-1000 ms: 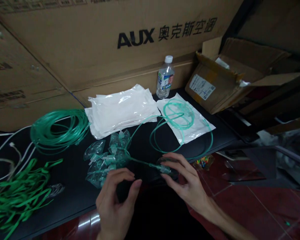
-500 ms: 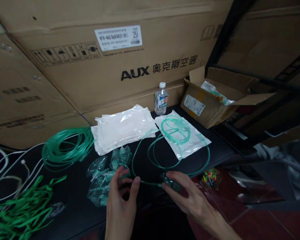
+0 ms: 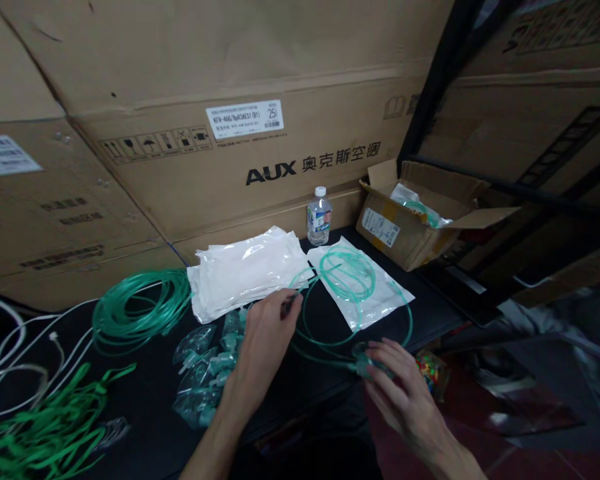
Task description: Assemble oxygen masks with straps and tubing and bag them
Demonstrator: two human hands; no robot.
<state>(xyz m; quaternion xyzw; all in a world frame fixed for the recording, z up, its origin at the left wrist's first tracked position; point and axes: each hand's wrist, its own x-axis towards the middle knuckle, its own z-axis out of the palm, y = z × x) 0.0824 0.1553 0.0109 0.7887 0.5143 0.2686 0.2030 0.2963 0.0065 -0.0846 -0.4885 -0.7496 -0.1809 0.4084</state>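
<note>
My right hand (image 3: 400,387) holds a clear green oxygen mask (image 3: 365,360) at the front edge of the black table. From the mask's connector, thin green tubing (image 3: 325,363) runs left and loops back to a loose coil (image 3: 350,273) lying on a white plastic pouch (image 3: 375,307). My left hand (image 3: 270,327) is closed, thumb and fingers pinched on the tubing just in front of the white pouches; the exact grip is partly hidden. Beside my left wrist lies a cluster of clear green masks (image 3: 200,373), some covered by the forearm.
A stack of white pouches (image 3: 250,267) lies at the back, with a plastic bottle (image 3: 319,220) beside it. An open carton (image 3: 395,233) stands back right. Coiled green tubing (image 3: 135,307), green straps (image 3: 45,420) and white cables (image 3: 25,373) occupy the left. Large cardboard boxes (image 3: 190,200) wall the rear.
My left hand has gone from half open near the masks up and right, closing on the tubing. The right hand has shifted right with the mask. The camera view has tilted up slightly.
</note>
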